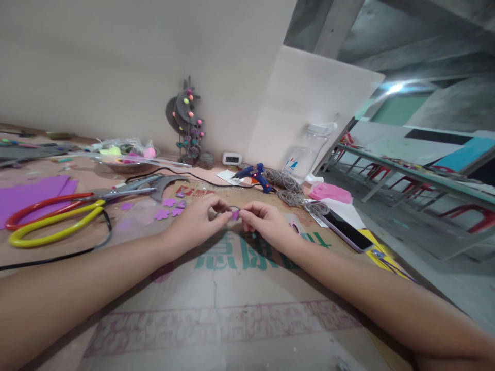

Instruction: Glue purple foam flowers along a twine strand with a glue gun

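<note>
Your left hand (197, 220) and right hand (266, 221) are nearly closed, fingertips pinching one small purple piece (235, 214).

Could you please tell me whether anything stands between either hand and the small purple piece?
Nothing visible does: the left hand and right hand have their fingers right at the small purple piece. The blue glue gun lies beyond, clear of them.

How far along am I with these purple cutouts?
Already shaped, it seems: the flower cutouts lying beyond your left hand. In hand: a small purple piece and a thin dark cord, between the fingertips of your left and right hand. Probably left: those loose flowers, not attached to anything, and perhaps the purple sheets. How many you need, I can't tell.
</note>
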A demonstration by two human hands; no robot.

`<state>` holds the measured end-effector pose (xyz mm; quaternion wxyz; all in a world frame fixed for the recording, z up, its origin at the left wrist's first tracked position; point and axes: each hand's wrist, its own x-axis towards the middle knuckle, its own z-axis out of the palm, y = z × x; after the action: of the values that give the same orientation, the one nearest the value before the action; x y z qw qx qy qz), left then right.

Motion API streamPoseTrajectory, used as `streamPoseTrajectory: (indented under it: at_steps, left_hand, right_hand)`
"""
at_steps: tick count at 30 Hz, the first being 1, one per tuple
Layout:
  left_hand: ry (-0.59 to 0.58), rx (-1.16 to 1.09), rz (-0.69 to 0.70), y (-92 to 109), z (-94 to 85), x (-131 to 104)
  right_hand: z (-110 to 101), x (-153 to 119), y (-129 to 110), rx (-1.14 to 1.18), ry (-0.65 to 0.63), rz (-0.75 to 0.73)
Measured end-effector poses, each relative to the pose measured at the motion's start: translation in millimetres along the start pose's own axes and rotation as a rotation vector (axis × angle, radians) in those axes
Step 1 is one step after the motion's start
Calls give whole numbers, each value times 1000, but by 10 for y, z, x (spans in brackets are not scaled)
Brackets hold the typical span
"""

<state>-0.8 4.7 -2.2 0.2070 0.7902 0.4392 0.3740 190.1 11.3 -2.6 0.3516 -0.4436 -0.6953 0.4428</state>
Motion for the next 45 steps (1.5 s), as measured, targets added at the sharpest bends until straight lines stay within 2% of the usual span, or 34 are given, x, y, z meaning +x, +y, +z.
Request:
streamPoseTrajectory:
  at_steps: [2,4,8,13,16,18,20,22,24,26,28,30,33,36,41,43,45]
  left_hand:
    - [106,-7,33,-4,-3,3]
    - [148,15,62,-4,-9,5]
    - [6,49,100,-12,-11,6]
    - [-137,11,70,-26,5,12]
    - [-165,-26,14,-14,-1,15]
    - [-162,-43,-28,-5,-10,15]
    - [-160,-63,-54,0,-17,13]
    - [-165,-78,-63,0,-18,10]
    - [-160,-86,-67,0,-15,7]
    - [-152,-90,-69,-1,-11,9]
    - [-148,-99,-69,-3,-10,15]
    - [-149,-116,-74,-7,-13,23]
    - [-140,-149,-94,-22,-18,37]
    - [-136,-186,-109,-48,-19,51]
    - [-125,-278,-175,-76,-19,58]
    - [-119,-311,-188,-79,-20,57]
    - [-113,-334,-196,-87,-18,58]
  right_hand:
    - [-8,2,-11,16,11,5]
    - [-19,2,-21,30,20,4]
    - [-10,-15,-9,9,10,-10]
    - [-16,4,-43,-59,-66,-41]
    - [-222,34,-251,-173,-198,-105]
    - [-474,21,-448,-389,-309,-124]
    - [-762,-26,-612,-705,-393,-53]
    - [-1015,-88,-673,-969,-477,159]
    - [-1180,-128,-603,-1029,-552,393]
    - [-1243,-124,-445,-953,-576,460]
    - [-1223,-78,-282,-923,-534,371]
    - [-1155,-22,-185,-931,-485,199]
    - [-1024,11,-192,-948,-436,-54]
    - [-907,-21,-282,-980,-463,-205]
    - [-793,-62,-342,-1045,-468,-295]
    - [-763,-54,-320,-1055,-443,-259]
    - [-719,-43,-291,-1040,-353,-196]
